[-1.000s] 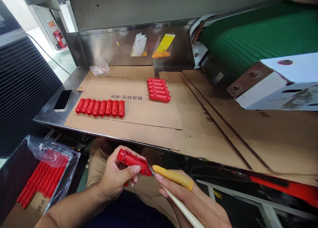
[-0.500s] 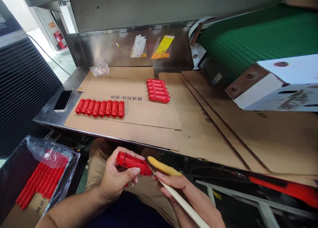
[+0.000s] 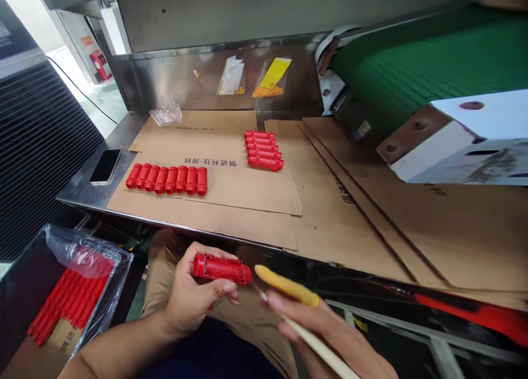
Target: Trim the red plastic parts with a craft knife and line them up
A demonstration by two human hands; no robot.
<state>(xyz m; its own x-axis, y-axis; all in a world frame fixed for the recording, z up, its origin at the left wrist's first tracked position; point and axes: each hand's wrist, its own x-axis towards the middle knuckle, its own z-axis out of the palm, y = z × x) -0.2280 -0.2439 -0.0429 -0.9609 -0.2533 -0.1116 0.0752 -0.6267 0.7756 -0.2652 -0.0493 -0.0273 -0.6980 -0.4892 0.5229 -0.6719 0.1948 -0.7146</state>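
Note:
My left hand [image 3: 192, 296] grips a red cylindrical part [image 3: 223, 269] by its left end, above my lap; its upper face shows a recessed outline and small black details. Just right of it, my right hand [image 3: 313, 324] holds a tool with a long pale handle [image 3: 317, 347]. A yellow cover [image 3: 284, 285] sits on one finger of that hand. The tool's thin tip is blurred, and a small gap separates my right fingers from the part. Several red cylinders [image 3: 169, 180] stand in a row on the cardboard, and several other red parts [image 3: 264, 150] lie stacked to their right.
Cardboard sheets [image 3: 239, 195] cover the metal bench. A phone [image 3: 105, 166] and a clear bag [image 3: 166, 114] lie at the left. Below left is a plastic-lined bin [image 3: 121, 291] of red parts. A green conveyor belt [image 3: 412, 65] with a white end block [image 3: 474, 142] hangs over the right side.
My right hand with the tool has moved right and slightly down, away from the red part. The part has turned slightly in my left hand, showing more of its recessed face.

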